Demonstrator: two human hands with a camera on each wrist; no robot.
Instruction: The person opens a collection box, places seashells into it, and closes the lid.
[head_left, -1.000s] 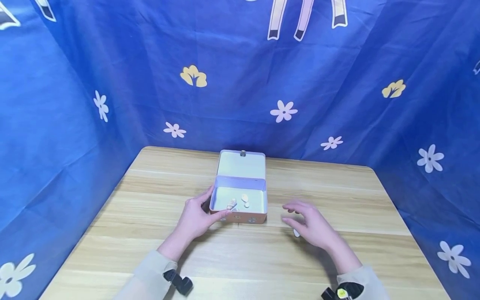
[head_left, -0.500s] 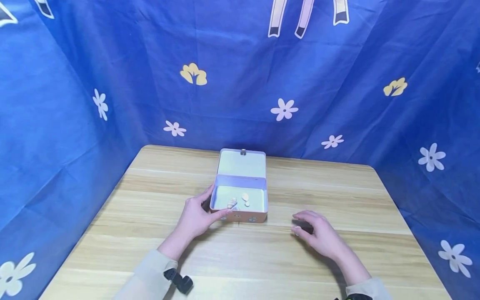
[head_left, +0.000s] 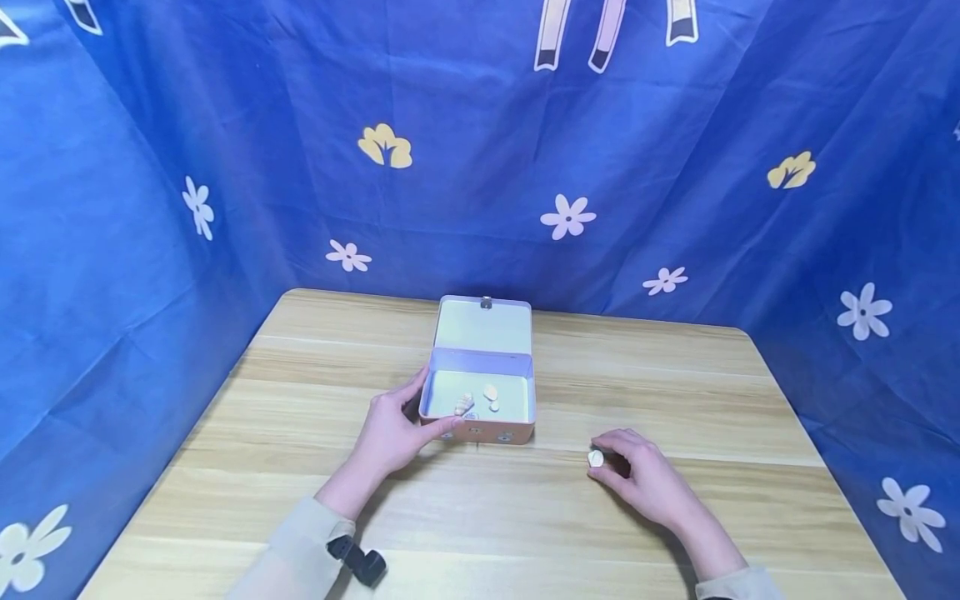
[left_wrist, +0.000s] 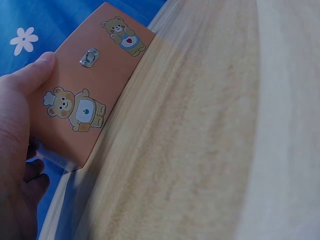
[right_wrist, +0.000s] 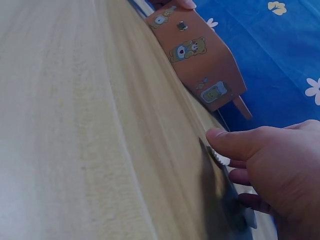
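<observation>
An orange-brown tin box (head_left: pixel 491 432) with teddy bear pictures stands with its lid raised. Inside lie several seashells, among them a spiral shell (head_left: pixel 464 404) and a pale rounded shell (head_left: pixel 491 392). My left hand (head_left: pixel 390 433) grips the box's left end, thumb on the front wall and fingers along the side. Right of the box, low over the table, my right hand (head_left: pixel 637 473) pinches a small white seashell (head_left: pixel 596 458) between thumb and fingers. The right wrist view shows that shell's ribbed edge (right_wrist: pixel 219 157) by the thumb; the fingers behind are partly hidden.
The wooden table (head_left: pixel 315 500) has rounded far corners. Blue cloth (head_left: pixel 480 183) with white flowers hangs behind it and at both sides. The box's lid (head_left: pixel 483 325) leans back toward the cloth. A black wrist camera (head_left: pixel 358 562) is strapped to the left sleeve.
My right hand has shifted right and toward me, to the shell that lay on the table, and now pinches it. The left hand stays on the box.
</observation>
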